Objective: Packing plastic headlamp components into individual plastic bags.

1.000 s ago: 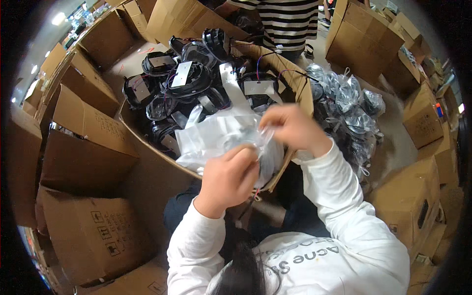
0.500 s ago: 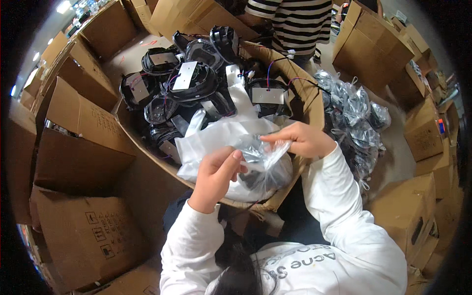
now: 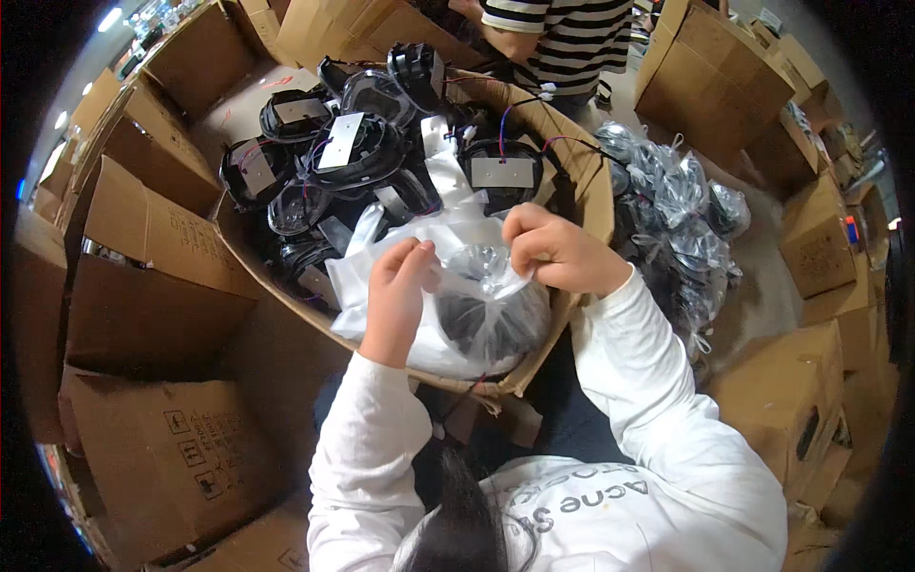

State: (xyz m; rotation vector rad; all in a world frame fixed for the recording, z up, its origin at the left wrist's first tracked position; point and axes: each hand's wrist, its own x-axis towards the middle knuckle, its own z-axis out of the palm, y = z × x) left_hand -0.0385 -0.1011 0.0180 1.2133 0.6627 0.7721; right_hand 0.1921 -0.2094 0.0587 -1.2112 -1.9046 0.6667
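Note:
In front of me a clear plastic bag (image 3: 491, 324) with a dark rounded part inside rests on a pile of white plastic bags (image 3: 362, 286). My left hand (image 3: 396, 296) pinches the left side of the bag's gathered top. On the other side my right hand (image 3: 562, 250) has its fingers curled tight on the plastic, so the bag's neck is stretched between both hands. Beyond them, black parts (image 3: 376, 186) with wires and pale rectangular plates lie heaped in a large open carton (image 3: 593, 205).
Several bagged dark parts (image 3: 681, 224) are heaped to the right of the carton. Brown cardboard boxes stand on the left (image 3: 162, 257) and right (image 3: 777, 400). At the far side a person in a striped shirt (image 3: 562, 43) stands close to the carton.
My hands have moved apart and slightly up, pulling the bag's top between them. The dark part inside shows more plainly. The whole view has shifted a little.

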